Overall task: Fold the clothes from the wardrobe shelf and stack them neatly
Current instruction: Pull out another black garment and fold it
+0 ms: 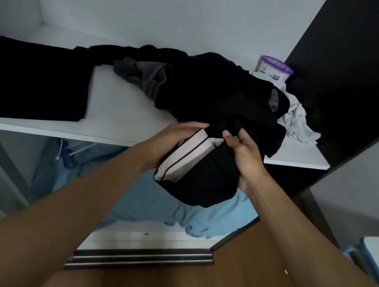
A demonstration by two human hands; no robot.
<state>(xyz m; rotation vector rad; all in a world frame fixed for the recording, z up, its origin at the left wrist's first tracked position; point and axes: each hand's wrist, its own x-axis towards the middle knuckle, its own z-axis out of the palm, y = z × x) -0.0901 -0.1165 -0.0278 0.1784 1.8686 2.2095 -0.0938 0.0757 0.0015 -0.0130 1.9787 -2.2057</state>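
While working off the front edge of the shelf (123,118), mid-fold on a black garment (207,183): gripping its white band (188,158) with the left hand (176,141), pinching black cloth with the right hand (247,157). Next likely calls for squaring it, then laying it on the folded stack (30,78) at the shelf's left end.

The left forearm (63,197) and right forearm (293,234), both bare, reach forward from the lower corners and draw together at mid-frame. The left hand (174,141) turns palm inward, fingers curled over the white-banded edge of a black garment (204,183). The right hand (246,157) faces it, thumb pressed on the cloth's front, fingers wrapped behind. The hands are near each other, apart.
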